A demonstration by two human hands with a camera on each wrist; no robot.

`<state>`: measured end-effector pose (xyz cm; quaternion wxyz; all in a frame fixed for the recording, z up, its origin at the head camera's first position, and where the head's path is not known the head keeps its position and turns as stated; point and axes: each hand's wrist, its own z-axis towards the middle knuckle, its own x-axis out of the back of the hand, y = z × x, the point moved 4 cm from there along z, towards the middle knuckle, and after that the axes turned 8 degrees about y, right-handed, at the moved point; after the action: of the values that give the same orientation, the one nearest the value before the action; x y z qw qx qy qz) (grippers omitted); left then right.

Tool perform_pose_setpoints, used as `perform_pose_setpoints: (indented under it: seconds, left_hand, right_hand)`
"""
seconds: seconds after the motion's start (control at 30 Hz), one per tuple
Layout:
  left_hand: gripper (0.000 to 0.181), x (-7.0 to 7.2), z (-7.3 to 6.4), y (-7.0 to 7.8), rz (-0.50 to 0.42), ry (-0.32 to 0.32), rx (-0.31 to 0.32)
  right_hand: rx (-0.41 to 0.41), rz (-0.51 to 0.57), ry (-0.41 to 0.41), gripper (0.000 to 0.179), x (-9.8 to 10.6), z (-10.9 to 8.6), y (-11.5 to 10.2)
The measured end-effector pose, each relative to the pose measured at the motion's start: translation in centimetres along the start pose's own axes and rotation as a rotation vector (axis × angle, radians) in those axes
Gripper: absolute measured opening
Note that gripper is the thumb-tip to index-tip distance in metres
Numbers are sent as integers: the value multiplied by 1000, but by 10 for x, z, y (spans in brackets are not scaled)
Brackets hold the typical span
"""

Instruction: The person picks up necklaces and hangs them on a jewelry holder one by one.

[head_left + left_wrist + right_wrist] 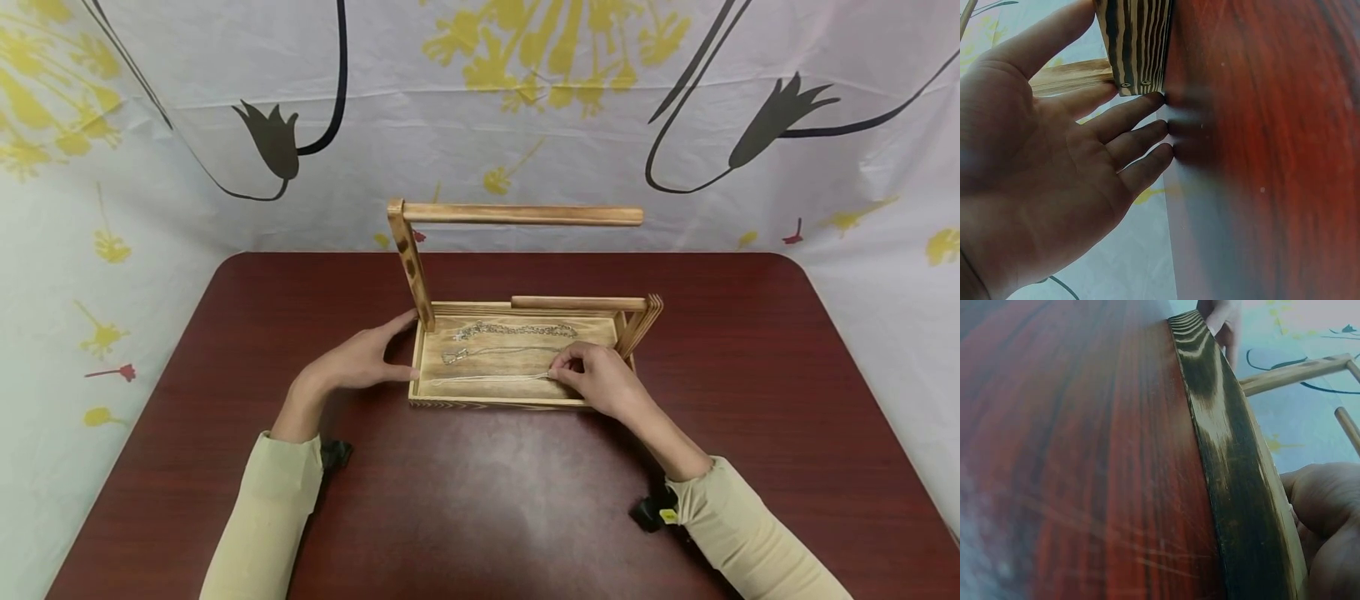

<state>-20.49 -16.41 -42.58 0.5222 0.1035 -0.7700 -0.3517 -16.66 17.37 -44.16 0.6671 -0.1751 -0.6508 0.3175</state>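
Note:
A wooden jewelry stand with a shallow tray [491, 402] sits on the table. Inside lie a chunky silver chain [517, 330] at the back, a thin necklace with a pendant [454, 357] in the middle, and a pale thin necklace [487, 379] along the front. My right hand [606, 382] pinches the right end of the front necklace between thumb and fingertips; in the right wrist view the tray wall hides that pinch. My left hand [358, 358] touches the tray's left end with extended fingers, thumb toward the front corner. The left wrist view shows its open palm [1054, 169] beside the wood.
A tall post [412, 271] rises at the tray's back left, carrying a long horizontal bar [517, 215]. At the right, a shorter post [639, 327] bears a lower bar [577, 302]. The dark red table [480, 500] meets a patterned cloth [480, 142] behind.

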Motion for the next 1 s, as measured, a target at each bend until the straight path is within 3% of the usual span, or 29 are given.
perform_pose_setpoints:
  seconds: [0.5, 0.73, 0.9, 1.0]
  left_hand:
    - [98, 0, -2, 1, -13, -5, -12]
    - [99, 0, -1, 0, -18, -6, -14]
    - [98, 1, -1, -1, -12, -7, -9]
    - [98, 1, -1, -1, -9, -4, -13]
  right_hand:
    - [43, 120, -10, 10, 6, -2, 1]
    - [-10, 265, -13, 4, 9, -4, -2]
    - [12, 304, 9, 3, 13, -5, -3]
    - [-25, 413, -23, 7, 15, -5, -4]
